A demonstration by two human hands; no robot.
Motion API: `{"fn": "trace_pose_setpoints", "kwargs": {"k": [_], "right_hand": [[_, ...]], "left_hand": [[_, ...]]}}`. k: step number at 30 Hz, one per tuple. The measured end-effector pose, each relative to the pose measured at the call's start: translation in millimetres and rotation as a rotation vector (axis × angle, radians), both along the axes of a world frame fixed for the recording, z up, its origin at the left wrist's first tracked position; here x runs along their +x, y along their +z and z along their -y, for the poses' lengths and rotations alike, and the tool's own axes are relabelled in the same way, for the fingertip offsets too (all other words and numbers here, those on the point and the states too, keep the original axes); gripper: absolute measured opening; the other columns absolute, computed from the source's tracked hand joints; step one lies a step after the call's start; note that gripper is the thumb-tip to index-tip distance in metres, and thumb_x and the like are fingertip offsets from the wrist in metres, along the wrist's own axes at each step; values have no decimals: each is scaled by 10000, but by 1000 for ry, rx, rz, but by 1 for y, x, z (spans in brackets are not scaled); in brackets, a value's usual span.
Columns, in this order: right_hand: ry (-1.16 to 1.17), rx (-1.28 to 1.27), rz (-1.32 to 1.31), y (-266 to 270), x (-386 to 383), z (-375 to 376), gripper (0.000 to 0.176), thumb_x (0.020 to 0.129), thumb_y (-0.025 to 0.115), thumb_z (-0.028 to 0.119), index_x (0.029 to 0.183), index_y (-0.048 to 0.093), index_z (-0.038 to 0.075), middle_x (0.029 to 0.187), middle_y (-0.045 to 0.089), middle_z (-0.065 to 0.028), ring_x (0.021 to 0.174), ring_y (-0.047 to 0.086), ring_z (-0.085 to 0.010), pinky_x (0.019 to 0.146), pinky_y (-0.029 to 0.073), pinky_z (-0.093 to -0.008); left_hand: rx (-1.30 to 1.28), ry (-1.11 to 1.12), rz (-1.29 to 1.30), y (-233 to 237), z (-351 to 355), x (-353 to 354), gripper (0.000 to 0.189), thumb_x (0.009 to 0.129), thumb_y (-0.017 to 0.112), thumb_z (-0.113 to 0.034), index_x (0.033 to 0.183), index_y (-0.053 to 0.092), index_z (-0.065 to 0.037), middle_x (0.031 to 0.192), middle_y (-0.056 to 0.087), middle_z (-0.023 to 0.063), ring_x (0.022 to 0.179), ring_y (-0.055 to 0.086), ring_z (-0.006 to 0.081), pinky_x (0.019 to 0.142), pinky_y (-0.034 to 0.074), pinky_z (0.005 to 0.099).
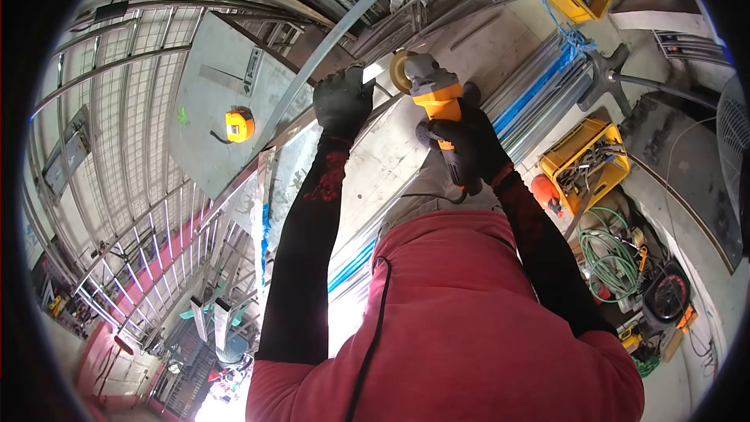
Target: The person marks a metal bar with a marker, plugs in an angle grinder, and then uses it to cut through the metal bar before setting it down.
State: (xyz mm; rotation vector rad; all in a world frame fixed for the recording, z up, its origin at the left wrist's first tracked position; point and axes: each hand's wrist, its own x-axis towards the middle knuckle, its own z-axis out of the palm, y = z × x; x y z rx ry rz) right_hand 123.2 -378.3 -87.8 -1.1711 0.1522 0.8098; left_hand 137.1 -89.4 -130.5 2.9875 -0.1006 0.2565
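Note:
A dark glove covers my left hand [344, 101], whose fingers are closed round the end of a metal bar. In my gloved right hand [469, 141] is a yellow and grey angle grinder [437, 94], held by its body. The grinder's round disc [401, 71] is just right of my left hand, close to the bar's end; whether they touch I cannot tell. A yellow tape measure [239, 125] lies on a grey metal plate [205, 109] to the left.
Metal grille frames [117, 101] fill the left side. Long metal tubes [539, 94] lie at the right beside a fan base [608, 80]. Yellow crates [579, 14] of metal parts and a coiled green hose [608, 264] are farther right.

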Motion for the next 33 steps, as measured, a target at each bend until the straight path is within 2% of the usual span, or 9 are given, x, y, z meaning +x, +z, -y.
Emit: {"fn": "trace_pose_setpoints", "kwargs": {"k": [9, 15, 18, 21, 24, 26, 27, 29, 33], "right_hand": [[-61, -112, 79, -2, 6, -2, 326, 950, 796, 174, 1214, 685, 20, 994, 730, -45, 870, 721, -122, 771, 622, -312], [-43, -111, 97, -11, 9, -7, 299, 958, 794, 190, 1183, 695, 18, 961, 726, -33, 812, 718, -127, 747, 612, -314], [32, -265, 281, -15, 17, 7, 280, 963, 787, 177, 1171, 696, 13, 937, 721, -30, 770, 711, -132, 720, 595, -311], [-8, -125, -13, -13, 19, 10, 294, 985, 753, 201, 1202, 707, 6, 1032, 730, -67, 918, 758, -172, 834, 612, -341], [-41, -78, 16, -8, 14, 5, 283, 984, 770, 189, 1189, 690, 10, 932, 720, -31, 784, 720, -128, 685, 585, -314], [1, -158, 429, -24, 6, 1, 283, 992, 766, 196, 1185, 684, 8, 921, 717, -34, 769, 724, -136, 664, 583, -318], [1, -158, 430, -16, 6, 0, 283, 992, 766, 196, 1185, 684, 8, 921, 717, -34, 769, 724, -136, 664, 583, -318], [-56, -127, 76, 10, 10, -4, 299, 991, 768, 201, 1196, 684, 1, 932, 723, -42, 770, 732, -149, 698, 615, -326], [0, -155, 95, 5, 16, 3, 312, 984, 777, 204, 1201, 684, 0, 945, 727, -47, 785, 741, -154, 757, 649, -334]], "left_hand": [[26, 3, 17, 0, 2, 0, 337, 907, 794, -407, 1101, 724, -141, 897, 739, 110, 838, 719, 354, 754, 552, 507], [-21, 12, 27, 2, 2, 1, 347, 897, 805, -390, 1132, 732, -146, 913, 744, 113, 855, 724, 353, 783, 557, 507], [-45, 10, 36, 4, 2, 0, 340, 896, 803, -382, 1135, 734, -150, 923, 750, 113, 869, 726, 354, 803, 557, 510], [-20, 7, 12, 2, 2, -1, 351, 916, 799, -412, 1124, 737, -137, 932, 742, 107, 869, 720, 350, 781, 551, 495], [-1, 9, 3, -2, 1, -1, 345, 908, 801, -403, 1124, 738, -140, 936, 741, 104, 874, 719, 348, 782, 550, 492], [-8, 12, 4, 1, 3, -1, 334, 903, 803, -386, 1121, 733, -143, 932, 746, 110, 875, 723, 354, 792, 552, 502], [-14, 17, 5, 2, 4, -1, 323, 898, 805, -370, 1118, 729, -146, 928, 751, 117, 877, 728, 359, 803, 553, 513], [-16, 15, 3, 3, 4, -1, 321, 898, 804, -371, 1114, 728, -146, 924, 751, 118, 874, 728, 360, 800, 553, 513], [-38, 9, 20, 3, 3, -1, 329, 895, 804, -374, 1118, 731, -143, 909, 746, 120, 857, 725, 363, 788, 552, 512]]}}
